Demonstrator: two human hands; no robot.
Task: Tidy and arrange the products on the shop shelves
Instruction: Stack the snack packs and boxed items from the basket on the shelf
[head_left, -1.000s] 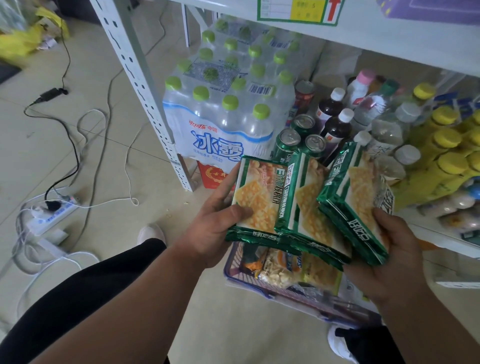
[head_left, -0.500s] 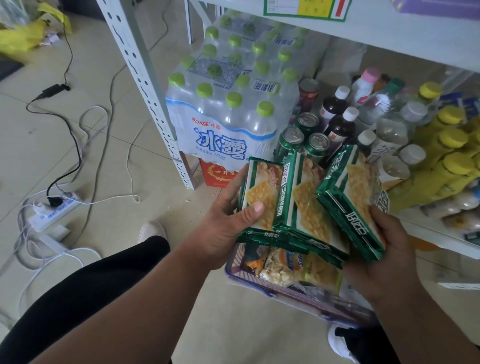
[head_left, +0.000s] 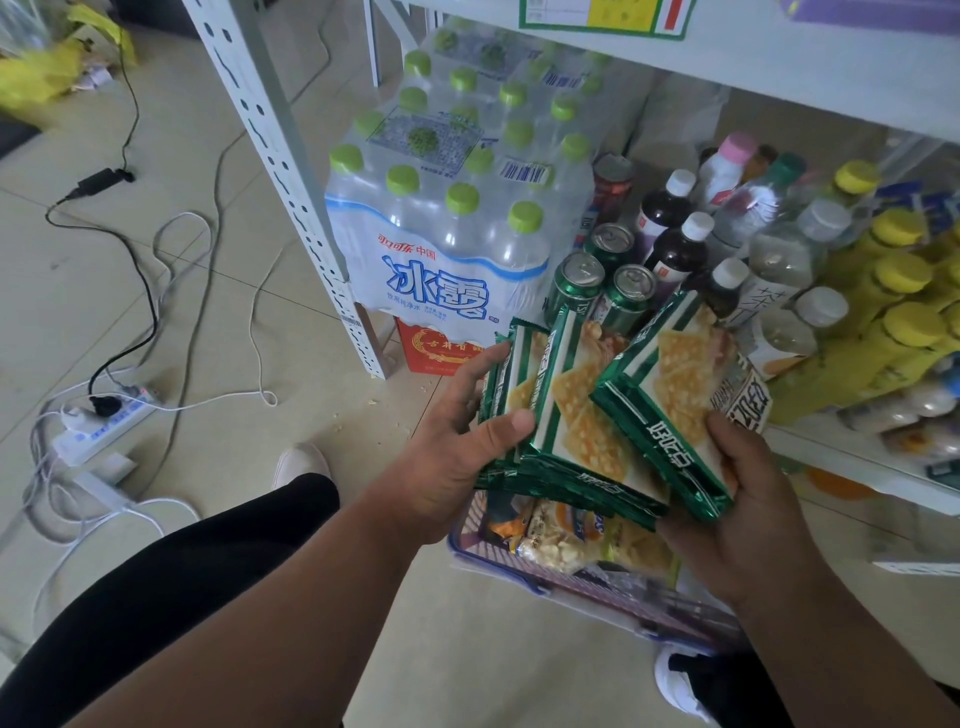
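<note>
1. Head view finds both hands at frame centre, holding flat green foil cracker packets printed with yellow crackers, above a purple plastic shopping basket (head_left: 597, 587) of mixed snack bags on the floor.
2. The left hand (head_left: 457, 462) grips a fanned left stack of packets (head_left: 566, 410): thumb pressed across the front faces, fingers curled behind.
3. The right hand (head_left: 748, 499) grips a separate right stack of packets (head_left: 670, 395) from below, thumb on the lower front edge; its fingers are hidden behind the stack.
4. Orientation: each packet's long axis runs from about 5 o'clock (near the palms) to 11 o'clock, top edges pointing up toward the white metal shelf unit (head_left: 270, 171). The right stack tilts slightly more to 1 o'clock and overlaps the left one.
5. Step in hand, by my judgement: gathering and squaring the packets before shelving (placement not yet begun).
6. The next move likely calls for merging both stacks into one aligned bundle, then finding a shelf space; the lower tier at 2 o'clock is crowded with yellow-capped plastic drink bottles (head_left: 893, 322) and green aluminium cans (head_left: 597, 291).
</note>
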